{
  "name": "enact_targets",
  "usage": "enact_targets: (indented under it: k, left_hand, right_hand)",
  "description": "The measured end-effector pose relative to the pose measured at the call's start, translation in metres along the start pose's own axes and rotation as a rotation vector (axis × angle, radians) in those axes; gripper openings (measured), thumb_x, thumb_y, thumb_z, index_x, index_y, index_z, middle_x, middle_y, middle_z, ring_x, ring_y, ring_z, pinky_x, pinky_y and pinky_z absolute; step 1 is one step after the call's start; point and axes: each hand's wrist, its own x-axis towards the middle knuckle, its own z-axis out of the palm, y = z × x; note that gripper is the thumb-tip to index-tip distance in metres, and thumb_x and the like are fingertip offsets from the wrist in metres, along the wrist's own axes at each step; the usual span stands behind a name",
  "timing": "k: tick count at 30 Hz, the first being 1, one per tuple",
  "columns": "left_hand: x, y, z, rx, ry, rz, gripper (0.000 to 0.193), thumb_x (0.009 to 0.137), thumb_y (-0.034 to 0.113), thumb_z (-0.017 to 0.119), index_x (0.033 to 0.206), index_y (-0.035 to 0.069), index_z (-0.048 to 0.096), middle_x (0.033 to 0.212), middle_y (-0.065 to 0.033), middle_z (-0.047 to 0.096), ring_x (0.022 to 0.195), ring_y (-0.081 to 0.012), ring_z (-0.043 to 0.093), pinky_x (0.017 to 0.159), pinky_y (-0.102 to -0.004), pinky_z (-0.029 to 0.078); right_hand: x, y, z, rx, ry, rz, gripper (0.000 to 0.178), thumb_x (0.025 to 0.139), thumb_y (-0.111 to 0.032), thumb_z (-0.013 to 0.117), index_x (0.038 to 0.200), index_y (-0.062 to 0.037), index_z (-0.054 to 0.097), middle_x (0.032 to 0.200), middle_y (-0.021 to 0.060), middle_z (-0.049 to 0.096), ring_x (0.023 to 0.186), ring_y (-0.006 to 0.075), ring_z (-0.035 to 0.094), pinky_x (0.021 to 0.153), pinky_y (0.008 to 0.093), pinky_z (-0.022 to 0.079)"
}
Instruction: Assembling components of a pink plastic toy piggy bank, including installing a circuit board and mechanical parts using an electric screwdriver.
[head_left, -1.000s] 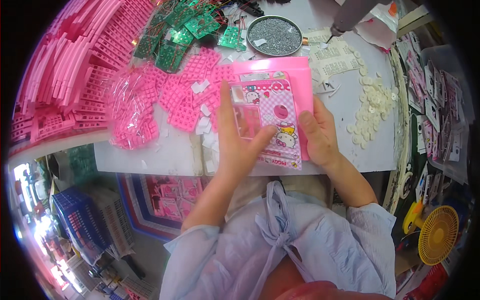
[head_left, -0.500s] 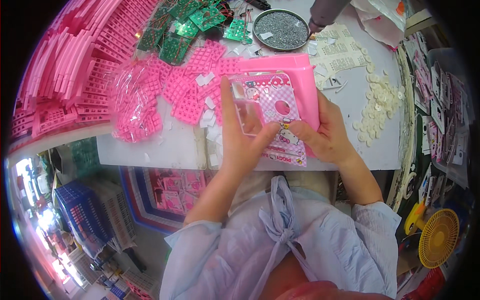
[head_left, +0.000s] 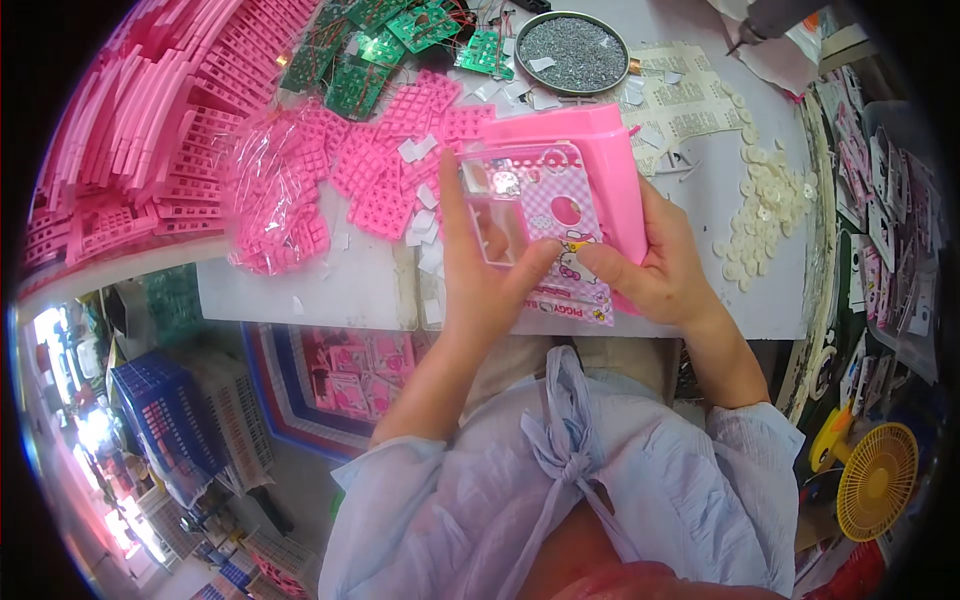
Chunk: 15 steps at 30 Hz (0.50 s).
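Observation:
Both my hands hold a flat panel (head_left: 575,185) over the table's near edge. It carries a pink-and-white checked print with cartoon figures, a round pink spot and clear window sections. My left hand (head_left: 478,290) grips its left side, thumb across the front and fingers partly seen through the clear window. Behind the panel and to its right is a bright pink plastic housing (head_left: 618,150). My right hand (head_left: 668,262) is closed on the housing's right side, with its thumb pressed on the panel's face near the left thumb. The right fingers are hidden behind the housing.
On the table lie pink button pads (head_left: 385,190), a bagged bunch of them (head_left: 275,200), green circuit boards (head_left: 420,28), a round tin of small screws (head_left: 570,55) and white discs (head_left: 765,200). A dark pointed tool (head_left: 765,22) hangs at the upper right. Pink parts are stacked left (head_left: 130,130).
The panel has tilted slightly between my hands, and glare now falls on its clear top. The dark hanging tool has swung right, away from the screw tin. The view has shifted a little.

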Motion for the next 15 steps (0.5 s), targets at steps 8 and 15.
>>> enact_targets:
  k: [8,15]
  left_hand:
    - [0.001,-0.010,0.008,0.431,0.074,0.210,0.111,0.083,0.003,0.076,0.162,0.010,-0.001,0.145,-0.0187,0.039,0.122,-0.0306,0.055,0.094,-0.0421,0.053]
    - [0.025,-0.003,-0.015,-0.238,0.236,-0.081,0.041,0.105,0.024,0.053,0.138,0.002,0.046,0.123,-0.0116,0.059,0.094,-0.0176,0.068,0.075,-0.0280,0.058]
  right_hand:
    - [-0.003,0.008,-0.003,0.287,-0.099,0.146,0.051,0.089,-0.017,0.073,0.134,0.0010,0.056,0.120,0.0087,0.067,0.109,0.0187,0.064,0.109,0.0414,0.041]
    - [-0.002,0.005,-0.013,0.663,-0.107,0.455,0.059,0.088,-0.007,0.073,0.141,0.0014,0.049,0.125,0.0099,0.066,0.113,0.0163,0.063,0.098,0.0326,0.052]
